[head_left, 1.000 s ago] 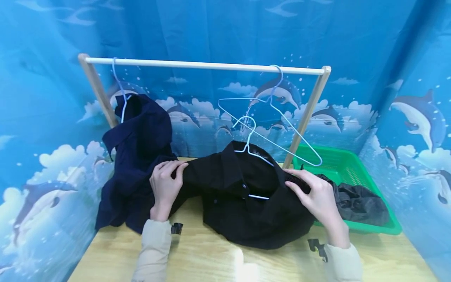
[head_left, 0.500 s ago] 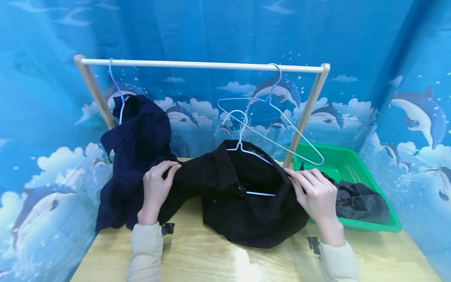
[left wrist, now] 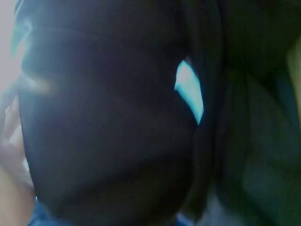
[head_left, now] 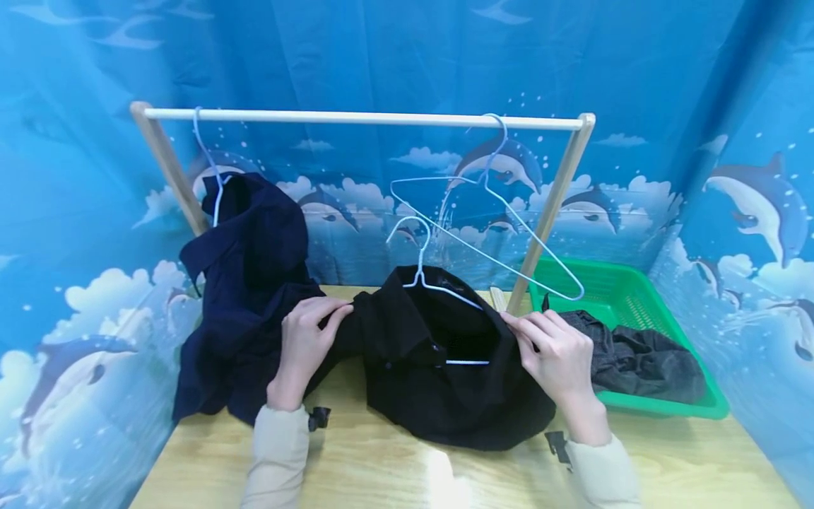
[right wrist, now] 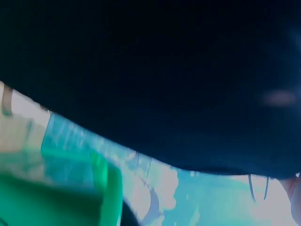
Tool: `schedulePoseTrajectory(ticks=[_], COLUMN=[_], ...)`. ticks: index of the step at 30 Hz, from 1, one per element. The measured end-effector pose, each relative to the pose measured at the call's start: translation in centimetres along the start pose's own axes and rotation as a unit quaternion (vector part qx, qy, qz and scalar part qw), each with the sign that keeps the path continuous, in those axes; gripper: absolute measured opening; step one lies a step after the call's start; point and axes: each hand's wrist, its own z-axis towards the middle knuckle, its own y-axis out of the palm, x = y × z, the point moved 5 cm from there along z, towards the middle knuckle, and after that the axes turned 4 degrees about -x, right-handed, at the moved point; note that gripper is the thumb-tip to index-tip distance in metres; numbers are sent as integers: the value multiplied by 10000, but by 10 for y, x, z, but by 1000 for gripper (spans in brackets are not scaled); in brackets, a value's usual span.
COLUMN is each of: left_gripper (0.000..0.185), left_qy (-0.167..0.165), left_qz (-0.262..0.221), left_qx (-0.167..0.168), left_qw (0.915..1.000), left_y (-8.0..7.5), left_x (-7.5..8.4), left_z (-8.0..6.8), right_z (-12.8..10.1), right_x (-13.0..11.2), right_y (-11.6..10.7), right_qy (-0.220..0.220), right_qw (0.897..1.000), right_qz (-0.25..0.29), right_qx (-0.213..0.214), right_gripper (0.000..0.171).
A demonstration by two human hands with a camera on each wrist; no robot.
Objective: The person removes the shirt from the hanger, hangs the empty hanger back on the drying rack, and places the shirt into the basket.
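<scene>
Between the two hands a black collared shirt (head_left: 458,403) is held up at the table, a light-blue wire hanger (head_left: 422,263) inside it with its hook standing out of the neck opening. My left hand (head_left: 308,343) pinches the shirt's left shoulder between thumb and fingers. On the other side my right hand (head_left: 553,353) pinches the right shoulder near the collar. Dark cloth fills most of the left wrist view, with part of the left hand (left wrist: 14,155) at its edge. In the right wrist view the shirt (right wrist: 155,84) covers the upper part.
A wooden rack with a white rail (head_left: 356,118) stands behind. From it hang a navy garment (head_left: 254,240) at left and a bare wire hanger (head_left: 486,185) at right. A green basket (head_left: 655,297) with dark grey clothing (head_left: 649,364) sits right on the wooden table (head_left: 375,466).
The hanger's hook has shifted left and, lately, a little down with the shirt's collar. My left hand went left, then back right; the right hand has moved slightly left.
</scene>
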Motion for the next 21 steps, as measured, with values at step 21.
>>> schedulePoseTrajectory(ticks=[21], left_gripper=[9], left_qy=[136], left_qz=[-1611], left_qx=[33], left_qw=[9868], left_y=[-5], left_x=[16], left_z=[10], right_z=[2], right_x=[20], right_y=[-17], right_qy=[747], right_qw=[9961], right_qz=[-119], right_qx=[458], right_gripper=[9])
